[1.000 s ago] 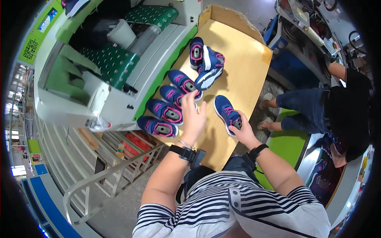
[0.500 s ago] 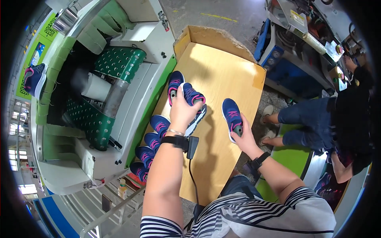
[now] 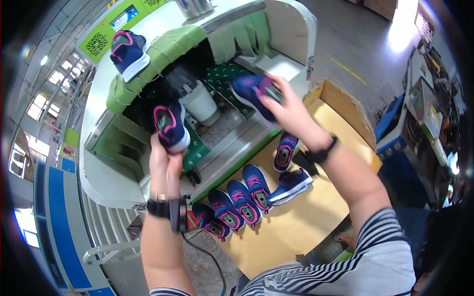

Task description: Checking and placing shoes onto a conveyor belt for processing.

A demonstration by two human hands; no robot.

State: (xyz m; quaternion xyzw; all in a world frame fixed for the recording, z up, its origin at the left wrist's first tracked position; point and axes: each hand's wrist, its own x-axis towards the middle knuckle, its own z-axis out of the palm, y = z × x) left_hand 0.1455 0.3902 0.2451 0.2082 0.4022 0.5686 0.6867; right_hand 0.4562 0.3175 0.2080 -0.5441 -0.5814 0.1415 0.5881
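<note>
My left hand (image 3: 165, 163) is closed on the heel end of a navy sneaker (image 3: 174, 129) with pink trim and a white sole, at the left of the machine's opening. A second navy sneaker (image 3: 251, 92), slightly blurred, is gripped by my right hand (image 3: 291, 111) at the right side of the opening. Both shoes are over green studded pads (image 3: 224, 74), one on either side of a pale cylinder (image 3: 200, 104). On the wooden table, several matching sneakers (image 3: 243, 201) stand in a row. Beside them another sneaker (image 3: 291, 186) lies tilted, near one more upright sneaker (image 3: 285, 152).
The white machine (image 3: 101, 143) has green fabric flaps (image 3: 242, 37) hanging around its opening. A sneaker (image 3: 129, 53) and a metal cup (image 3: 193, 7) sit on its top. Cardboard (image 3: 345, 106) borders the table's far edge (image 3: 323, 116). A cable (image 3: 210, 254) hangs from my left wrist.
The view has turned left toward the machine. Both hands have moved from above the table to its opening, each with a sneaker. A sneaker now lies tilted on the table.
</note>
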